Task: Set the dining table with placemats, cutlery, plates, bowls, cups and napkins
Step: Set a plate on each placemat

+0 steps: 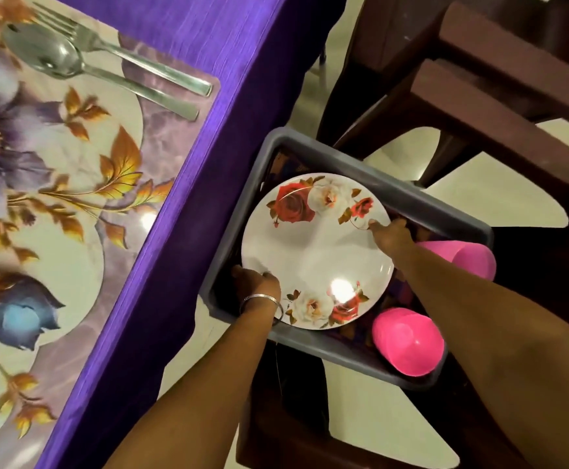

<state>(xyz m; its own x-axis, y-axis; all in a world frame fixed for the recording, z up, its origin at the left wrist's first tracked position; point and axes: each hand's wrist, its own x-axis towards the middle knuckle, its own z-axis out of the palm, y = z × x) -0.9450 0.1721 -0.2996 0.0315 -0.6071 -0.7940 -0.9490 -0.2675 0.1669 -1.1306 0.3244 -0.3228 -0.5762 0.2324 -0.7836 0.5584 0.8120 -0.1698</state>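
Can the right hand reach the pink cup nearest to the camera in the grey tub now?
Probably not at once. The right hand is gripping the rim of the rose plate together with the left hand. The pink cup lies uncovered in the grey tub, beside the right forearm, so nothing blocks it once the plate is released.

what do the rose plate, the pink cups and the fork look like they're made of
Rose plate: glossy melamine or glazed ceramic, given its sharp light glare; which one is unclear.
Pink cups: likely plastic, uniformly bright pink and slightly translucent.
Fork: polished metal, probably stainless steel, silvery and reflective.
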